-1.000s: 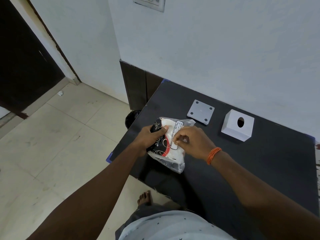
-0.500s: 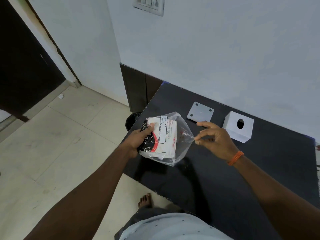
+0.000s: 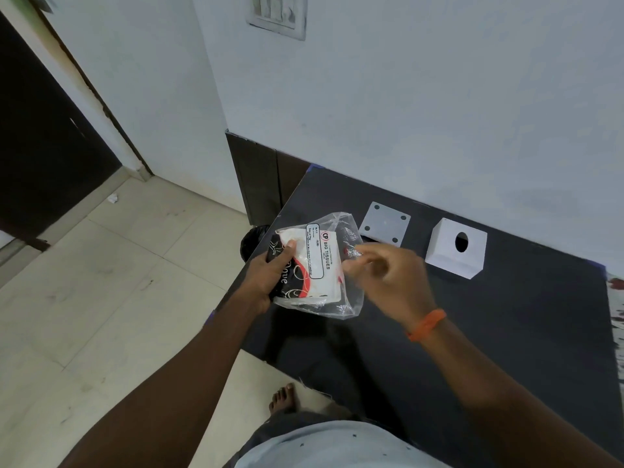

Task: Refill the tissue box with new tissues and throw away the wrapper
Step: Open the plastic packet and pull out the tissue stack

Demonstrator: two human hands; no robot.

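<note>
My left hand (image 3: pixel 270 275) grips the left end of a tissue pack (image 3: pixel 319 265), a white stack with black and red print, held above the black table's (image 3: pixel 506 332) left edge. Its clear plastic wrapper (image 3: pixel 341 309) hangs loose around the tissues and is open at the right end. There, my right hand (image 3: pixel 395 282), blurred, pinches the plastic with thumb and fingertips. The white tissue box (image 3: pixel 452 255), a cube with a round hole on top, stands on the table to the right. Its flat grey base plate (image 3: pixel 385 224) with corner holes lies beside it.
A black-lined bin (image 3: pixel 251 239) stands on the tiled floor just past the table's left edge, under my left hand. My bare foot (image 3: pixel 285 400) is by the table's near edge. A white wall runs close behind the table.
My right hand pulled the wrapper's end open to the right, then came back to the pack. The pack was lifted slightly and tilted in my left hand.
</note>
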